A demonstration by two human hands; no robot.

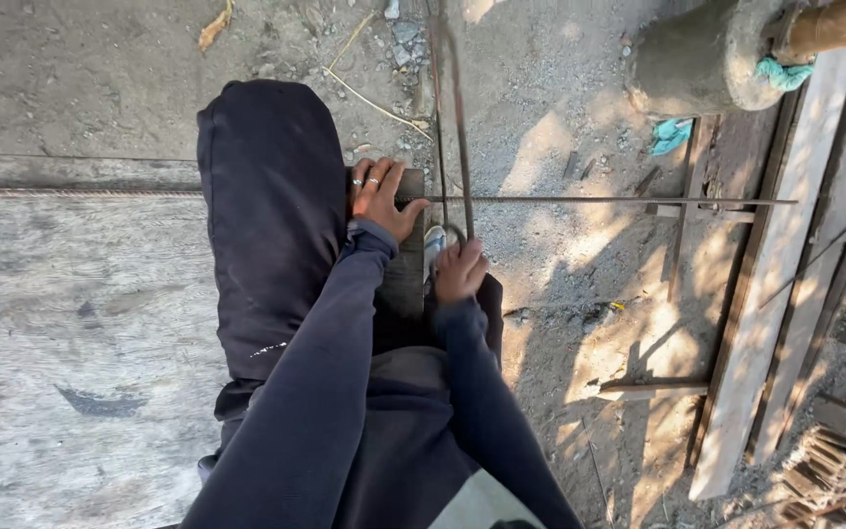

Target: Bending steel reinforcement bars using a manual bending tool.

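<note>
Pressing flat and open on a small weathered wooden block [405, 245] at the grey plank table [70, 323] edge, the left hand [380, 196] steadied a long thin rusty steel rod [619, 201] lying across it, while the right hand [460, 271] gripped a bent dark metal bar [457, 118] standing over sandy ground [560, 127].

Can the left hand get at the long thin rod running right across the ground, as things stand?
Probably yes. The left hand already rests on the wooden block right where the thin rod starts, thumb beside it. Nothing lies between them; the right hand grips the upright bent bar just below.
</note>
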